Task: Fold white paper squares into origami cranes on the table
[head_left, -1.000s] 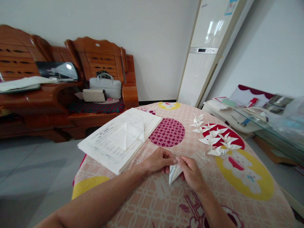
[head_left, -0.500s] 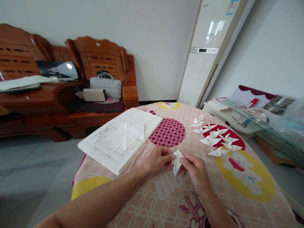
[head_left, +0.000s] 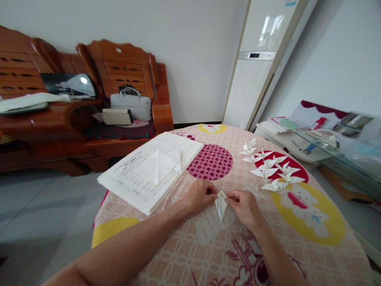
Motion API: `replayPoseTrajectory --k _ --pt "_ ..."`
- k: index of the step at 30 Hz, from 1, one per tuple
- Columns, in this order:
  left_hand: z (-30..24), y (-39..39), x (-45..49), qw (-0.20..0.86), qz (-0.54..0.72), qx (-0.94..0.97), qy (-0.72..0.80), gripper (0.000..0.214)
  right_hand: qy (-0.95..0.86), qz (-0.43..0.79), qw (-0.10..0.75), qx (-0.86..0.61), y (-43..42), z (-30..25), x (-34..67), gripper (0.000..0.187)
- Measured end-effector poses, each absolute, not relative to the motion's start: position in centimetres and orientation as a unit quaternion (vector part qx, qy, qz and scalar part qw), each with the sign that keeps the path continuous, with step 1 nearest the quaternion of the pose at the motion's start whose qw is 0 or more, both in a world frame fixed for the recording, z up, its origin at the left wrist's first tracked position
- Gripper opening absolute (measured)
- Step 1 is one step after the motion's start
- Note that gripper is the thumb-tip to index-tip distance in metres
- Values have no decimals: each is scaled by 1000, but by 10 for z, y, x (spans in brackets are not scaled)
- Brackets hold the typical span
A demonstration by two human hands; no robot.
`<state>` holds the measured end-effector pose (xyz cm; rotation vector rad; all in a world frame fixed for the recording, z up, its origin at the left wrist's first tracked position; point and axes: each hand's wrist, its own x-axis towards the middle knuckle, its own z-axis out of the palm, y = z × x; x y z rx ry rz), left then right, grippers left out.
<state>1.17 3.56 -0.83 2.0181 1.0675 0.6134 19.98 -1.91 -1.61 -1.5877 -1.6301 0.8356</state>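
A small kite-shaped piece of folded paper (head_left: 220, 207), white with printed text, is held between my two hands with its long point toward me. My left hand (head_left: 202, 193) pinches its left edge near the top, fingers curled. On the opposite side, my right hand (head_left: 242, 202) grips the upper right edge between thumb and forefinger. To the right, several white folded paper cranes (head_left: 269, 171) stand in a group. Left of my hands lies a stack of printed sheets (head_left: 131, 186), with folded paper squares (head_left: 162, 165) on top.
A patterned cloth covers the round table (head_left: 184, 254). Beyond it are a wooden sofa (head_left: 125, 67) with a grey bag (head_left: 131, 106) and a tall white air conditioner (head_left: 247, 87). A glass-topped side table (head_left: 336, 155) with clutter stands close on the right.
The folded paper has come down slightly and lies flatter, with my fingers now at its upper edges. The camera view has shifted a little.
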Motion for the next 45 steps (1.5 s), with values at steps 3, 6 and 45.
replayPoseTrajectory --k 3,6,45 --pt "-10 34 13 361 246 802 407 12 -634 316 355 -610 -18 -18 201 12" --pt "-9 31 14 340 255 813 398 14 -643 304 351 -609 -18 -19 201 11" --pt "-9 21 19 234 163 867 408 16 -686 207 247 -652 -27 -6 194 12"
